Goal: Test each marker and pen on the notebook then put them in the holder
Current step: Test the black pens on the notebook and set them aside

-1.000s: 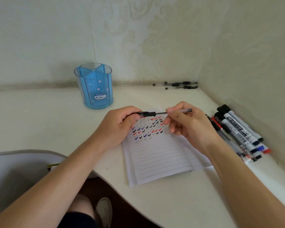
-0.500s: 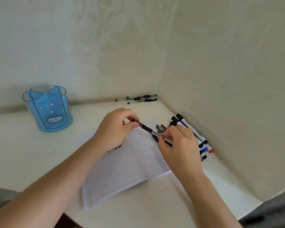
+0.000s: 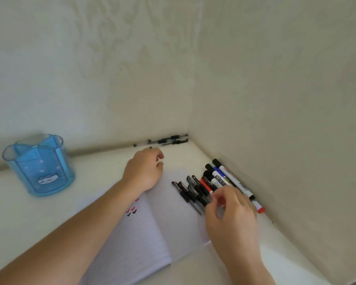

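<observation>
— What are the right fingers doing?
— The right hand (image 3: 230, 214) has its fingers (image 3: 220, 197) bent down over the near ends of the black gel pens (image 3: 190, 191), touching them or very nearly. Blur hides whether they pinch one, so I cannot tell.
— And the left?
— The left hand (image 3: 142, 171) rests on the far corner of the notebook (image 3: 173, 223), fingers loosely curled, with nothing seen in them. I judge it pins the page flat for a test stroke.
— Where are the markers?
— The whiteboard markers (image 3: 220, 179) lie just past the right fingertips, packed against the wall (image 3: 275, 120), which probably stops them rolling.
— The holder?
— The blue holder (image 3: 39, 169) stands on the surface (image 3: 95, 173), well apart from the left fingers on their outer side. Nothing sticks out of it. Red and black ticks (image 3: 132, 210) show beside the left wrist, so testing looks under way and stowing not yet started. More pens (image 3: 167, 140) lie beyond the left fingertips, along the wall.
</observation>
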